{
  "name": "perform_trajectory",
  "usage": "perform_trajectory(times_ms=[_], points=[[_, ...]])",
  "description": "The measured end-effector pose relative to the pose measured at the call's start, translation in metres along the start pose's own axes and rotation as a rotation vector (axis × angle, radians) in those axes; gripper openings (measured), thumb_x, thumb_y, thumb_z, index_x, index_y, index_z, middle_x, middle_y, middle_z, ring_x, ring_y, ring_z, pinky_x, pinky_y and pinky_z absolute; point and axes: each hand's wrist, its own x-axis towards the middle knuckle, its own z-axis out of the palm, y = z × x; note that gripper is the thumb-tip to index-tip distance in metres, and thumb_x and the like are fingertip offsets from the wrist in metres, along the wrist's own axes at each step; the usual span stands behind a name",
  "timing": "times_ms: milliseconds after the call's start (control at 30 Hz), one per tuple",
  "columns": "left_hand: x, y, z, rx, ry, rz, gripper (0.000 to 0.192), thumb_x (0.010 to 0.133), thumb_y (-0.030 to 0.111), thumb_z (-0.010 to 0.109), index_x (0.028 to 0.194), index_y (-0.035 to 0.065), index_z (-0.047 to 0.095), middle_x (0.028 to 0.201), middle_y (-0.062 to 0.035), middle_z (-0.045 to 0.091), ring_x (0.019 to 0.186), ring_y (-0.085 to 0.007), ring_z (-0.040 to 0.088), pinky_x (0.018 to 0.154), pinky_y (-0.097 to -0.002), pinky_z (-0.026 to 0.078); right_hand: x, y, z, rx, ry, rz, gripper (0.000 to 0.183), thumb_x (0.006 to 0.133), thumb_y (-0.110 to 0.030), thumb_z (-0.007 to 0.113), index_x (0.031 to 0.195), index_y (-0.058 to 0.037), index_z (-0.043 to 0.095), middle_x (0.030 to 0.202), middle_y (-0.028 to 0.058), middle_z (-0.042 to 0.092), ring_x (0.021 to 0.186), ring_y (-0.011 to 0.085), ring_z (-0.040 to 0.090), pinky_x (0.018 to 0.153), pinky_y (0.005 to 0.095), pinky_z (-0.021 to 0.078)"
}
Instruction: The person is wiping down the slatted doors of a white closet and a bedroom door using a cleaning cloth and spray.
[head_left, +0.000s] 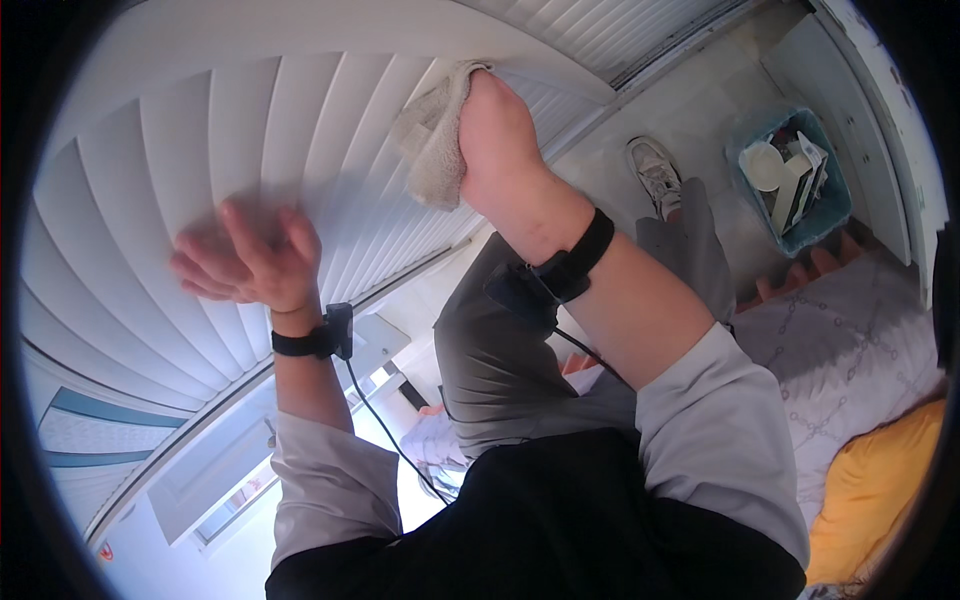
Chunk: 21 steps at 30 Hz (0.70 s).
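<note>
A beige terry cloth (439, 142) is gripped in my right hand (501, 139) and lies against a white louvred door panel (300, 127). My wrist and the back of the hand hide most of the fingers. Lower and to the left, my left hand (251, 259) holds nothing, its fingers apart and partly bent before the same slats. Whether its fingertips touch the panel cannot be told. Each wrist carries a black strap with a small device and a cable.
A small bin (795, 184) with a bluish liner holds discarded packaging on the pale floor, near my shoe (656, 169). To the right is a bed with a patterned cover (847, 330) and a yellow pillow (881, 487). A white interior door (217, 457) shows at lower left.
</note>
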Motion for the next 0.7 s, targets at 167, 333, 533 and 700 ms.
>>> perform_trajectory(times_ms=[167, 333, 533, 700], points=[[0.003, 0.001, -0.002, -0.007, -0.004, 0.003, 0.064, 0.094, 0.056, 0.059, 0.145, 0.016, 0.061, 0.162, -0.0245, 0.033, 0.151, -0.0483, 0.025, 0.122, -0.0608, 0.013, -0.018, 0.009, 0.025, -0.104, -0.049, -0.158, 0.036, 0.101, -0.024, 0.043, 0.103, 0.0028, 0.066, 0.094, 0.0147, 0.069, 0.086, 0.0269, 0.063, 0.08, 0.0412, 0.0509], [0.002, 0.004, -0.006, -0.021, -0.051, -0.029, 0.065, 0.094, 0.056, 0.06, 0.145, 0.0159, 0.06, 0.162, -0.0259, 0.033, 0.151, -0.049, 0.024, 0.121, -0.0622, 0.013, -0.039, -0.001, 0.052, -0.133, -0.252, -0.198, 0.037, 0.098, -0.022, 0.045, 0.092, 0.0082, 0.065, 0.073, 0.019, 0.066, 0.073, 0.0274, 0.062, 0.072, 0.0425, 0.0488], [0.003, 0.002, -0.004, -0.023, -0.035, -0.027, 0.065, 0.094, 0.056, 0.062, 0.145, 0.0153, 0.06, 0.161, -0.0264, 0.033, 0.151, -0.0479, 0.024, 0.121, -0.0623, 0.013, -0.019, 0.007, 0.037, -0.157, -0.149, -0.228, 0.036, 0.096, -0.022, 0.047, 0.088, 0.0078, 0.066, 0.076, 0.0216, 0.067, 0.074, 0.0294, 0.062, 0.072, 0.0426, 0.0492], [0.001, 0.002, -0.001, -0.014, -0.003, -0.013, 0.065, 0.094, 0.057, 0.059, 0.144, 0.0157, 0.061, 0.161, -0.0259, 0.035, 0.151, -0.0473, 0.025, 0.122, -0.0609, 0.012, -0.001, 0.013, 0.015, -0.223, -0.072, -0.315, 0.038, 0.096, -0.023, 0.047, 0.089, 0.0081, 0.066, 0.079, 0.022, 0.068, 0.075, 0.0332, 0.063, 0.077, 0.0426, 0.0507]])
